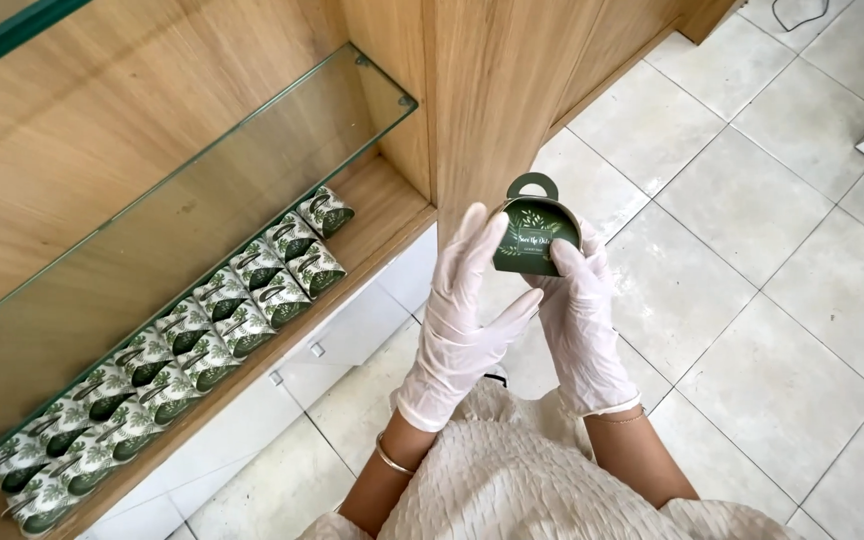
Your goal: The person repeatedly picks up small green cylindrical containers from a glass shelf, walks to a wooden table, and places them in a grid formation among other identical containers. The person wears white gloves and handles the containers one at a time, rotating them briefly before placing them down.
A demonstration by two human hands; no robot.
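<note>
Cream bumpy cloth [512,470] sits lowest and closest, with two bare arms coming out of it; both arms end in white gloves. Left hand [462,315] and right hand [584,320] are up together, and between them they hold one small green box [537,232]; it has white leaves on it and a round loop handle on top; it is in the air, over the pale floor tiles [752,260], right in front of a tall wood panel [497,90]. Left fingers press the box's left side; right fingers wrap its right side and back; both hands are closed on it.

More green boxes [182,345] stand in two tidy rows along the front edge of the wood shelf [382,205], under a glass shelf [252,170].

I think soft, even squeezing is best, so the thin card does not bend.
</note>
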